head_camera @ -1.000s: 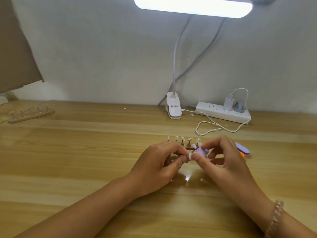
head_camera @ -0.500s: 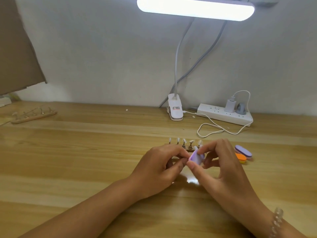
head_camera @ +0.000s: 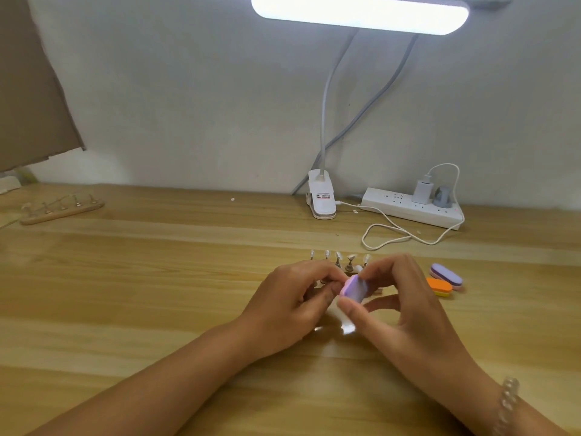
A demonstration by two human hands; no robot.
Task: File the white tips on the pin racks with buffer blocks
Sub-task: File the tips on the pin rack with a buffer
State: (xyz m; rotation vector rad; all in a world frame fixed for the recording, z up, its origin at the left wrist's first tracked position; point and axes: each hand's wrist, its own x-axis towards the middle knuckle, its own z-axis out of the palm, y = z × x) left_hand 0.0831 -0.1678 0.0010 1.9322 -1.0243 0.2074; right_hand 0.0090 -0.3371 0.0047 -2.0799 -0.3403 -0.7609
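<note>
A wooden pin rack (head_camera: 341, 262) with several white tips stands at the table's middle, partly hidden behind my hands. My right hand (head_camera: 399, 297) pinches a purple buffer block (head_camera: 355, 289) between thumb and fingers, tilted against the rack's front. My left hand (head_camera: 292, 297) pinches something small just left of the block, hidden by its fingers. Two more buffer blocks, one purple (head_camera: 446, 275) and one orange (head_camera: 439, 287), lie to the right. A second pin rack (head_camera: 61, 210) lies at the far left.
A clip lamp (head_camera: 320, 199) stands at the back with its light bar (head_camera: 360, 14) overhead. A white power strip (head_camera: 412, 210) with a charger and a looping cable (head_camera: 393, 234) lies back right. Brown cardboard (head_camera: 28, 89) leans at the left wall.
My right hand has turned the purple block and drawn it slightly toward me, tilting it more on edge. The left hand keeps its pinch.
</note>
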